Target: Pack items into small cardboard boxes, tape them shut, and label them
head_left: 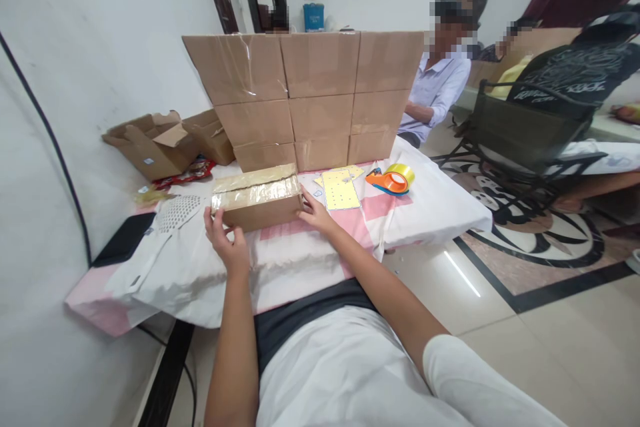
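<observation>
A small brown cardboard box (265,215), with shiny clear tape along its top, sits near the front of the cloth-covered table (295,260). My left hand (227,240) grips its left end, fingers bent around the near corner. At the opposite end, my right hand (315,211) presses against the side with the fingers along the edge. Right of the box lie yellow printed sheets (341,190). Farther right is an orange tape dispenser (387,180) with a roll of yellowish tape (403,173).
Stacked cardboard boxes (323,103) form a wall behind. Open cartons (150,147) and red packets (185,173) stand at the left, near a black tablet-like slab (125,239). A person in a light shirt (440,93) sits beyond the table; a chair (530,127) stands at right.
</observation>
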A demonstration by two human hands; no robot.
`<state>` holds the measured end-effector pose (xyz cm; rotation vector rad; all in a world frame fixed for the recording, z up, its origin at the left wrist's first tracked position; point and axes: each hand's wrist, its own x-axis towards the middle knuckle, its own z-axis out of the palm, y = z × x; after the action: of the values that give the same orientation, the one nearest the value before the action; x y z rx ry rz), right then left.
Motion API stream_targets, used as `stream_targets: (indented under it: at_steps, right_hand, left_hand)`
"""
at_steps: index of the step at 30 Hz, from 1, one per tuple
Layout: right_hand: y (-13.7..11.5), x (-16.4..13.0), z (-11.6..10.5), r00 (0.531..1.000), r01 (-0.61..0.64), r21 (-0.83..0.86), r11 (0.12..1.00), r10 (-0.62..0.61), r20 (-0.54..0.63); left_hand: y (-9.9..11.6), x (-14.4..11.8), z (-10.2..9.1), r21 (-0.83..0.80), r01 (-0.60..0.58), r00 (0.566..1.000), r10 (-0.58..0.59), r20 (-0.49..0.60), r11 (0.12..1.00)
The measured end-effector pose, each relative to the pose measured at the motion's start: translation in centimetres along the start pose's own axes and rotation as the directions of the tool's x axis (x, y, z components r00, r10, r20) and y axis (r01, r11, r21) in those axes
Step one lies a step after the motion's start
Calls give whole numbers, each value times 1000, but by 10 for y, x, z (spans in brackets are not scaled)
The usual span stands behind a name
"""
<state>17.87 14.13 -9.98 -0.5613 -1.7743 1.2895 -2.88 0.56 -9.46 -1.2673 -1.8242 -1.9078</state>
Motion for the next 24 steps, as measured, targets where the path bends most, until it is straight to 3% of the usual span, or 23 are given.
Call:
stream_targets:
  at_steps: [10, 24]
  right_hand:
    - [-4, 0, 0, 999, -30, 48, 998, 29, 16]
    - [-1, -1, -3, 1000, -2, -13, 1000, 2, 14]
  left_hand:
    - [1, -1, 0, -9, -12, 1000, 12, -3, 1000]
    - [-2, -1, 0, -21, -15, 1000, 15, 2, 1000]
